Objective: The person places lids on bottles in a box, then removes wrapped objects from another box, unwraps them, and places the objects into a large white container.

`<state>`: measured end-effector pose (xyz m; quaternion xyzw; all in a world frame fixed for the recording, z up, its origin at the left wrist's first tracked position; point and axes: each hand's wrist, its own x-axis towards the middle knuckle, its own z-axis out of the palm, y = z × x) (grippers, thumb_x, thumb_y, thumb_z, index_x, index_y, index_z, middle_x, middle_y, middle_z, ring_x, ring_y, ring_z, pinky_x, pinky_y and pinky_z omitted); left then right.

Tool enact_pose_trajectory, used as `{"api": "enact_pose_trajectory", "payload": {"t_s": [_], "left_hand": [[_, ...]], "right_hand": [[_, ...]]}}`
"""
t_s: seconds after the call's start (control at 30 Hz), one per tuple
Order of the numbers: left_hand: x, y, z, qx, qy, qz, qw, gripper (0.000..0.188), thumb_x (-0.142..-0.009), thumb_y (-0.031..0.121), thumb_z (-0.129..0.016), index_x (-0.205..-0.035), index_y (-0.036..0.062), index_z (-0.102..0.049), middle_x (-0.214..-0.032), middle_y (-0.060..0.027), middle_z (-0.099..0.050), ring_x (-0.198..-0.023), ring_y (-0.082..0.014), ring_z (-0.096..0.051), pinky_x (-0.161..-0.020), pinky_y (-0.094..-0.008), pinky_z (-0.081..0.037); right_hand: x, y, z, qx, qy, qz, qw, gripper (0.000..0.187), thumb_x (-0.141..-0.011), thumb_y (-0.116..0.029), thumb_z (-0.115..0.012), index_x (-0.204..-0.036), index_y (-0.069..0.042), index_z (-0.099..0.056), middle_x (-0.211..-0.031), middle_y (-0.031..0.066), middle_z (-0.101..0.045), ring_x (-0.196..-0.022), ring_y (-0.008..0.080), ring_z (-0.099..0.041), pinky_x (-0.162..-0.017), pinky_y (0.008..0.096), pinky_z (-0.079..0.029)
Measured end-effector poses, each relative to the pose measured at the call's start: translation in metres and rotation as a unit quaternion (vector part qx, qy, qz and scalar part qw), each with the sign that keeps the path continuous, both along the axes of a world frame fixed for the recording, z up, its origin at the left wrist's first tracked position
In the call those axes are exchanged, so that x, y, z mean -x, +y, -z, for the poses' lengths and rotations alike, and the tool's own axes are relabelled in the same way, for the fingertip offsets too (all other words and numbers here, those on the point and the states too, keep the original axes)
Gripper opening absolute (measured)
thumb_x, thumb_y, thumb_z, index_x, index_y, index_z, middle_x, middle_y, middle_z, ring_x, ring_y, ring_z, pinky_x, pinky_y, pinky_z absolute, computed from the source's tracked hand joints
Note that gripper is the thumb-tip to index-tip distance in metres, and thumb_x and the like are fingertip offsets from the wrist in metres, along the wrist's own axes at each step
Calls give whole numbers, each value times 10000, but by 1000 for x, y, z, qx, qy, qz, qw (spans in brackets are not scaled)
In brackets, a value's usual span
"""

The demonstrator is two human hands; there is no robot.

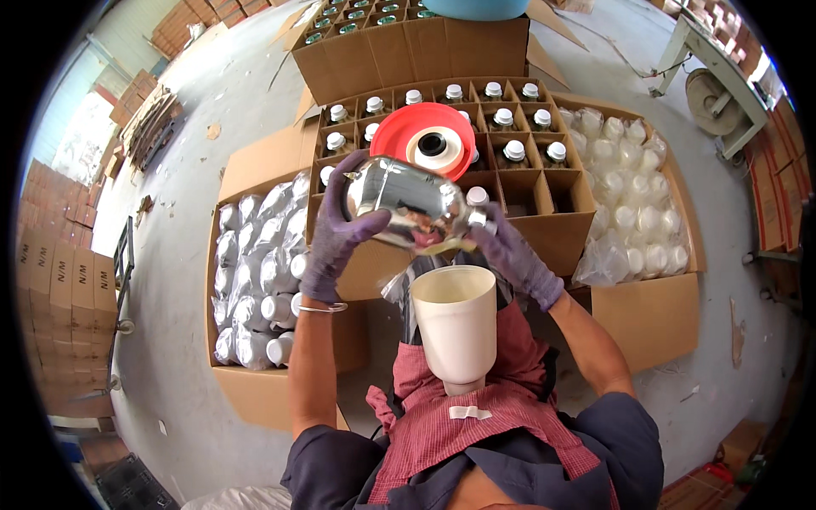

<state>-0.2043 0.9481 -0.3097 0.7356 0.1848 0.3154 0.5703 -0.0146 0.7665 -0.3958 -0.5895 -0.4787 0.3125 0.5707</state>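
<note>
A shiny, mirror-like silver bottle [404,202] lies tilted on its side between my hands, its narrower end to the right. My left hand [336,242], in a purple-grey glove, is wrapped round its wide end. Gloved the same way, my right hand [520,259] grips the neck end, beside white, cap-like parts [478,197]; its fingers are partly hidden. Below the bottle, a cream, cup-shaped plastic shell [455,327] stands in my lap, wide mouth up and narrow neck down. Behind the bottle is a red dish [395,136] with a cream ring and a black round piece in it.
A divided carton [544,242] of white-capped bottles stands ahead. Another carton [408,55] behind it bears a blue basin [478,7]. Open cartons flank me: silvery wrapped bottles [255,280] left, whitish bagged pieces [629,187] right. A grey metal stand [710,81] is far right.
</note>
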Motion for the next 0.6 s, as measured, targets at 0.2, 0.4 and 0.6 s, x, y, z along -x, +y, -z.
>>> {"api": "enact_pose_trajectory", "payload": {"t_s": [0.2,0.4,0.6], "left_hand": [[24,-8,27,-25,160,134,978,821,-655,245,-834,-1343,22,-446,-1282,-100,-511,-1214,-200,-483,-1037,-341,-396],[131,-78,131,264,169,24,949,791,-762,380,-768,-1360,-3,-420,-1331,-117,-498,-1243,-209,-470,-1061,-337,-368],[171,-112,183,119,218,115,962,520,-914,115,-575,-1389,9,-392,-1377,-153,-487,-1235,-227,-497,-1002,-361,-433]], "right_hand": [[3,-50,5,26,-140,-65,988,622,-938,-500,-487,-1282,18,-481,-1245,198,-536,-1205,338,-501,-1023,398,-385],[73,-168,56,38,-67,-115,990,767,-834,-453,-643,-1417,-23,-389,-1453,190,-362,-1393,331,-283,-1147,449,-206],[62,-72,-5,-62,143,-62,986,737,-875,-478,-613,-1366,28,-396,-1376,184,-401,-1305,289,-388,-1106,388,-291]]}}
